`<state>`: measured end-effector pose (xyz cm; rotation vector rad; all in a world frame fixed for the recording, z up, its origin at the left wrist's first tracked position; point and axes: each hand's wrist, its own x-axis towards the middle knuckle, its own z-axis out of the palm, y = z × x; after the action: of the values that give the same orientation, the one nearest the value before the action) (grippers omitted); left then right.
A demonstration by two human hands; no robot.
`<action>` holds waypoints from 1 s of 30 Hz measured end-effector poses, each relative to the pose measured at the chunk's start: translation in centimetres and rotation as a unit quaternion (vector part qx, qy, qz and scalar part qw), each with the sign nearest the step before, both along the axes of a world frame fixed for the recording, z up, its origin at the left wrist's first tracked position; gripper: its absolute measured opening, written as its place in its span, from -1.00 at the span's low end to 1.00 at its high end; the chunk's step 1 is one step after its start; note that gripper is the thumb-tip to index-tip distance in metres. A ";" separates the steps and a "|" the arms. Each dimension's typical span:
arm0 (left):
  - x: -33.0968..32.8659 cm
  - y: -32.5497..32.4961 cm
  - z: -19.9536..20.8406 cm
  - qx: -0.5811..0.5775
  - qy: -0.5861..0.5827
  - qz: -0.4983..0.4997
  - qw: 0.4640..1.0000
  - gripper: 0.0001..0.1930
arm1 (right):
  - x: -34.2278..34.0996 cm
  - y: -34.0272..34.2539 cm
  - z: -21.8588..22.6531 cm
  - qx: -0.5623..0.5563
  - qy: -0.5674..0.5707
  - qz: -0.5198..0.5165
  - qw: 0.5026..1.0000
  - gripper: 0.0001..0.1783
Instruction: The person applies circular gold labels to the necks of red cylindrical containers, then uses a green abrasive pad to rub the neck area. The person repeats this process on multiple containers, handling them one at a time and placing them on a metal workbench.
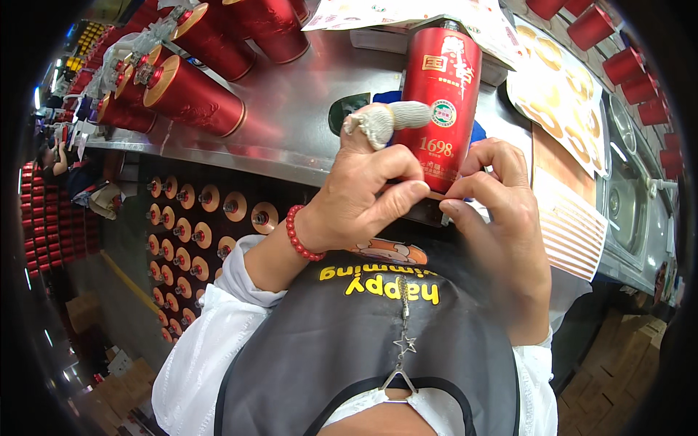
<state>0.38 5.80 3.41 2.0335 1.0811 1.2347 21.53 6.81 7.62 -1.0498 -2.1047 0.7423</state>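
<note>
**Both hands on the red bottle at the near edge**

My left hand [363, 192] braces the red bottle [442, 102] at the table's [291, 123] near edge, cloth-wrapped forefinger pressed on its side to steady it. My right hand [502, 218] pinches something small at its base; what, I cannot tell. More red cylinders [196, 98] lie toward the far left corner.

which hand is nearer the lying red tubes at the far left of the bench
Left. The left hand, at the red bottle's left side, lies closer to the red tubes; the right hand works at the bottle's right base, farther off.
</note>
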 end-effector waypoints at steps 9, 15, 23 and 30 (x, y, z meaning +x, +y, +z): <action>-0.3 -0.5 -3.1 -0.106 -0.109 0.076 0.985 -0.75 | -0.6 -0.7 -1.7 -0.108 0.044 -0.069 0.991 -0.74; -0.7 -0.5 -3.6 -0.132 -0.138 0.058 0.980 -0.76 | -0.2 -0.2 -2.3 -0.135 0.046 -0.062 0.988 -0.72; -0.8 -0.6 -4.0 -0.163 -0.159 0.069 0.971 -0.76 | -1.0 -0.4 -2.0 -0.093 0.058 -0.065 0.992 -0.68; -0.8 -0.7 -4.1 -0.165 -0.156 0.076 0.971 -0.76 | -1.6 -0.4 -1.3 -0.100 0.044 -0.072 0.991 -0.66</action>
<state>-0.44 5.12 -0.73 1.4758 1.2096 1.2963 19.97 6.44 6.29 -1.2383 -1.8874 0.9253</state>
